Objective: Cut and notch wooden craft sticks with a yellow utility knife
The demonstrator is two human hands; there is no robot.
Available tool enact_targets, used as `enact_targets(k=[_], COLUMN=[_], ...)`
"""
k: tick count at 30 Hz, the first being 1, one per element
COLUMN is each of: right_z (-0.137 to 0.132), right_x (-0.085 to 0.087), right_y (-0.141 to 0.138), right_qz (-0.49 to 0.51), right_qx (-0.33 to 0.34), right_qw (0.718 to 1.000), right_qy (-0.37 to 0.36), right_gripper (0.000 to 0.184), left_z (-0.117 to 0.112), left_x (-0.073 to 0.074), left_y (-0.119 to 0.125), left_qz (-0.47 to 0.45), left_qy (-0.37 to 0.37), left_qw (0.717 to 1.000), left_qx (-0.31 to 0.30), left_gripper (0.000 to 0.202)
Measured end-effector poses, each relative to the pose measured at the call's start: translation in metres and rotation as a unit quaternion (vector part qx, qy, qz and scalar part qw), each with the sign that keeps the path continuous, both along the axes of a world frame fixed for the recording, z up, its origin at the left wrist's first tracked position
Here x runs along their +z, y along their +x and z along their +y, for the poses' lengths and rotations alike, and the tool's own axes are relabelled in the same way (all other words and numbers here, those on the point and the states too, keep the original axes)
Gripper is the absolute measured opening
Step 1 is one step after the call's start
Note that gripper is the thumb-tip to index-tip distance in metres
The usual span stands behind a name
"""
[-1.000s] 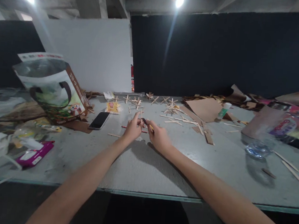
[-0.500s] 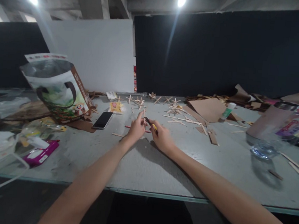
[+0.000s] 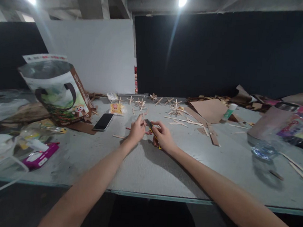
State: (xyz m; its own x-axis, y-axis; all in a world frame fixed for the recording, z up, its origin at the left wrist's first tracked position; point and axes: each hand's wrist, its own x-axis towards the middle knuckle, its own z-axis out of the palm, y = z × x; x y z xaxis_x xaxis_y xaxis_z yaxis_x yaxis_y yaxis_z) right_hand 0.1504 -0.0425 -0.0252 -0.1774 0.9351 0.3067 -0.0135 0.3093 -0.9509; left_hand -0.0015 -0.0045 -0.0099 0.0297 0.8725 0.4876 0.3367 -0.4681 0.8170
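Both my hands meet over the middle of the grey table (image 3: 146,169). My left hand (image 3: 136,130) pinches a thin wooden stick (image 3: 142,116) that stands up from its fingertips. My right hand (image 3: 163,136) is closed round a yellow and black utility knife (image 3: 150,125), whose dark tip points at the stick. A red stick (image 3: 128,128) lies on the table just left of my left hand. Small crosses made of wooden sticks (image 3: 174,110) are scattered behind the hands.
A black phone (image 3: 103,121) lies left of the hands beside a tilted printed bag (image 3: 55,91). Cardboard pieces (image 3: 210,109) and a glue stick (image 3: 229,111) sit at the back right. A clear plastic bottle (image 3: 263,151) and colourful packets (image 3: 296,128) are at the right; a purple packet (image 3: 40,155) at the left.
My right hand has turned so the knife lies lower, its tip nearer the stick. My left hand has stayed about where it was.
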Motion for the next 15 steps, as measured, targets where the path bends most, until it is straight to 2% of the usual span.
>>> enact_targets(k=[8, 15], right_z=[0.0009, 0.0005], right_x=[0.0042, 0.0041], right_y=[-0.0009, 0.0002], right_qz=[0.069, 0.053], right_qx=[0.023, -0.052], right_qw=[0.997, 0.997], right_qy=[-0.033, 0.017], right_gripper=[0.055, 0.047], left_z=[0.0011, 0.0036], left_x=[-0.0004, -0.0058], left_y=[0.0023, 0.0060], left_qz=[-0.034, -0.089], left_qy=[-0.019, -0.060], left_qw=[0.999, 0.994], left_qx=[-0.001, -0.019], left_gripper=[0.044, 0.030])
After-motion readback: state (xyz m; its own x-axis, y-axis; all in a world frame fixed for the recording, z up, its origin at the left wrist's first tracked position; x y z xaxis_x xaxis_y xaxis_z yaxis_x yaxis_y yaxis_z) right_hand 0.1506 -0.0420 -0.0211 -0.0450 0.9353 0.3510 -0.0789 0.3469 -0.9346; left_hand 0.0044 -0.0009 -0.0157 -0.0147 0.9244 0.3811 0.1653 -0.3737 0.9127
